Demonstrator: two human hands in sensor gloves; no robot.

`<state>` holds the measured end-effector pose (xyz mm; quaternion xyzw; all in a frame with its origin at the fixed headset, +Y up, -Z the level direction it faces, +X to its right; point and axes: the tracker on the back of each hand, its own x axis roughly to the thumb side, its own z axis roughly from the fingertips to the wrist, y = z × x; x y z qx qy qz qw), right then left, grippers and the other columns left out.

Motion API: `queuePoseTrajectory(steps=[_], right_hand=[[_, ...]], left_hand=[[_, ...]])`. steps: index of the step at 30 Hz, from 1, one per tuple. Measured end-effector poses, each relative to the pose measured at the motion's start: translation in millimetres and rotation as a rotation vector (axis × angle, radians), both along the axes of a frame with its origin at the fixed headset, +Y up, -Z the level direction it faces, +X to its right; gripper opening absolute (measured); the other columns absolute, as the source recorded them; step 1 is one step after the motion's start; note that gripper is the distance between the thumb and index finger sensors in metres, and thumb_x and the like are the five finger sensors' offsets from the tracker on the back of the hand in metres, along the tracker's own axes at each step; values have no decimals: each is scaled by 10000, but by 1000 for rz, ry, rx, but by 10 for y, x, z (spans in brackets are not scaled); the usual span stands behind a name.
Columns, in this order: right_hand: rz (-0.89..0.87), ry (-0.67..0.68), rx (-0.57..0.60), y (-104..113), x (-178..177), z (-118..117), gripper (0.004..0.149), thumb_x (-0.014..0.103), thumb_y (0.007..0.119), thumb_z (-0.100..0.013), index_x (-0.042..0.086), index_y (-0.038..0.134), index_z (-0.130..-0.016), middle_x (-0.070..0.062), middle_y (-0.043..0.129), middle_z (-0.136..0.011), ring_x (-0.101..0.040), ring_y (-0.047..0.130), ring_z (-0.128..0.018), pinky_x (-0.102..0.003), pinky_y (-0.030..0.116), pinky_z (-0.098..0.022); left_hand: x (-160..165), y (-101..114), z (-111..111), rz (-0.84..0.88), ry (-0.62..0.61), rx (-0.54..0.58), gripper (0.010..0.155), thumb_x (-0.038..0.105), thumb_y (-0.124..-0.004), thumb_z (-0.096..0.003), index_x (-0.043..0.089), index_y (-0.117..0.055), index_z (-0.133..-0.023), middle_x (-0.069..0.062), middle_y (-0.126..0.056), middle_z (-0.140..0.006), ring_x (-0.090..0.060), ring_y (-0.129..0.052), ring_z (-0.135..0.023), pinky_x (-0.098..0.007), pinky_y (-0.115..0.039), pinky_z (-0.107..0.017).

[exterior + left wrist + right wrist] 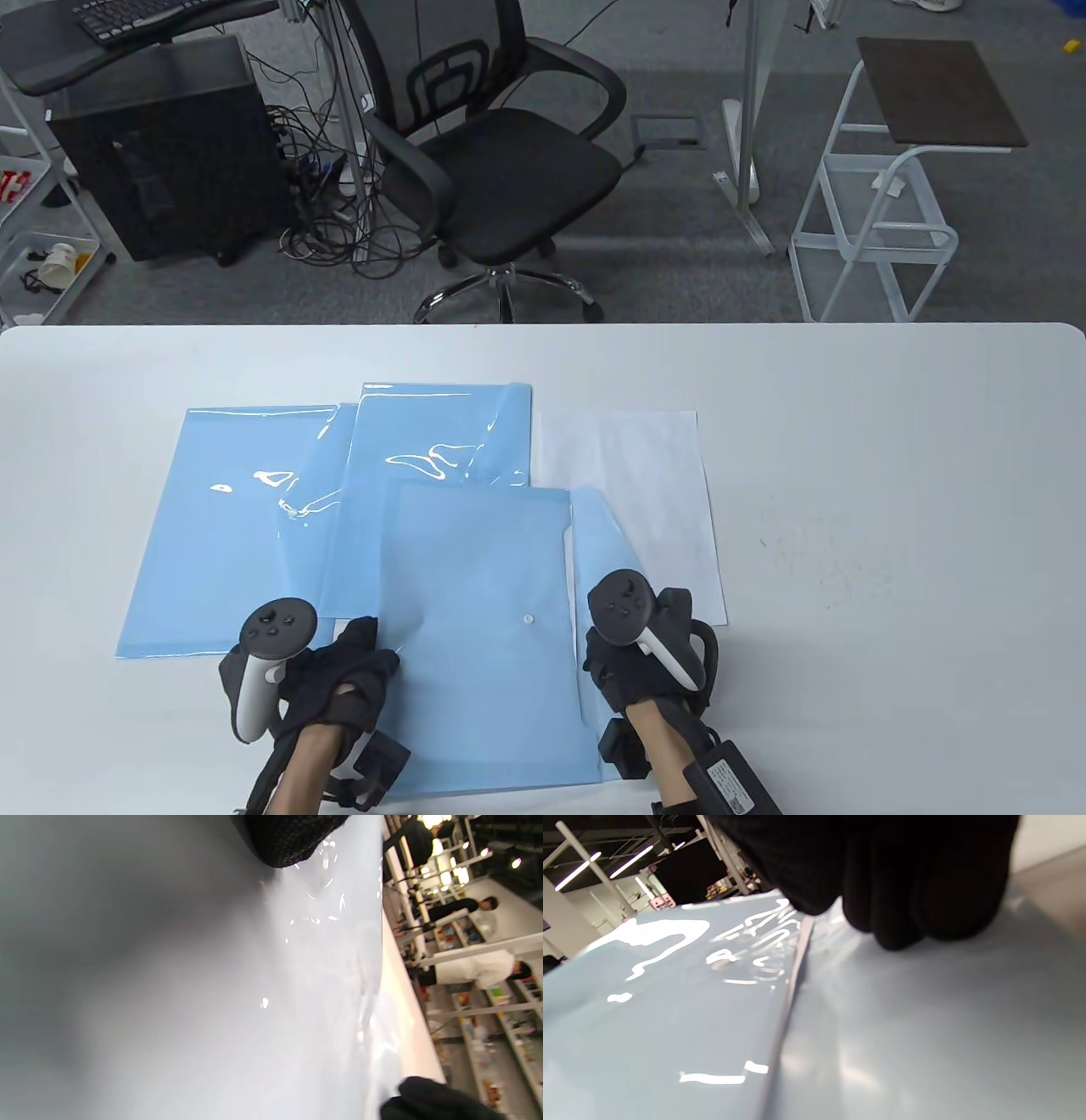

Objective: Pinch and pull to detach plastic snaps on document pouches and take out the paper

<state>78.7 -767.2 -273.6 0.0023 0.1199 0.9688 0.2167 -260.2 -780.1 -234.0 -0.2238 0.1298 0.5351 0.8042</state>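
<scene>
Here, glossy blue pouch [484, 620], white snap [529, 620] (flap open)

Three pouches lie overlapped on the tabletop [891, 475]. The nearest pouch [484, 628] sits on top at the front, partly covering the middle pouch [433, 458] behind it, which in turn overlaps the left pouch [229, 526]. A paper sheet [645, 475] lies to the right, tucked partly under the nearest pouch. The left hand [339, 679] rests at that pouch's left edge, the right hand [636, 662] at its right edge. An office chair [501, 161] stands beyond the far edge.
</scene>
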Motion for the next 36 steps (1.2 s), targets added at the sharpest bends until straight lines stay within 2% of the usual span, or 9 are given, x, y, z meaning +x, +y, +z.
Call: queuePoseTrajectory(steps=[4,7,10,16,18,25,29,33,36], right_hand=[[23,-41,14,-23,77,-15,497,195,846,-499,104,745,-977,-154,917,-843,-278,1008,-456,-365,936,-271],[82,-32,17,-45,69,-18,487,181,835,-500,120,754,-976,-145,916,-835,-270,994,-436,-360,925,-255],[60,-5,-15,-87,25,-21,495,177,807,-506,119,735,-992,-155,869,-872,-286,971,-483,-374,916,-288],[-259,-64,-152,-111,4,5,542,187,744,-531,37,645,-1043,-247,737,-975,-377,895,-610,-462,874,-410],[-312,-94,-153,-101,-4,30,552,179,745,-532,22,631,-1048,-280,706,-1004,-405,882,-645,-495,859,-440],[-294,-55,-155,-93,-24,40,561,168,756,-528,27,620,-1053,-268,720,-1015,-380,902,-654,-490,871,-453],[-269,-56,-130,-82,-20,38,550,151,757,-523,33,633,-1045,-258,749,-1000,-372,920,-642,-488,880,-442],[-265,-97,-97,-46,20,34,543,147,760,-518,27,646,-1035,-248,819,-966,-377,970,-625,-488,901,-425],[-441,-123,-136,-41,105,29,546,172,724,-532,11,620,-1044,-262,840,-964,-416,981,-667,-506,901,-451]], left_hand=[[-15,-3,5,172,-11,7,517,140,-690,-555,89,-533,-1044,-64,-836,-932,-255,-1051,-636,-383,-930,-456],[-11,-10,8,256,-13,3,515,137,-680,-555,96,-527,-1045,-63,-833,-933,-252,-1044,-635,-388,-922,-464],[-4,-14,10,265,-21,-1,514,135,-674,-554,97,-527,-1045,-63,-832,-932,-251,-1042,-631,-393,-919,-465],[-4,-47,2,308,-30,-20,514,143,-667,-561,84,-515,-1048,-64,-823,-936,-251,-1033,-639,-405,-909,-475],[-11,-45,4,308,-30,-18,512,168,-680,-578,82,-510,-1053,-65,-819,-942,-264,-1027,-659,-414,-904,-487],[61,-89,3,265,-77,-65,659,168,-732,-581,86,-351,-1113,-186,-733,-1031,-379,-992,-783,-430,-922,-496],[87,-71,-7,219,-76,-40,628,142,-699,-562,101,-387,-1106,-89,-803,-970,-265,-1048,-704,-370,-941,-475],[110,-64,1,331,-86,-14,609,142,-661,-568,136,-379,-1107,-54,-798,-967,-221,-1047,-657,-364,-929,-478],[119,-32,-10,377,-103,25,605,148,-655,-573,142,-373,-1109,-41,-795,-970,-219,-1041,-655,-376,-919,-484]])
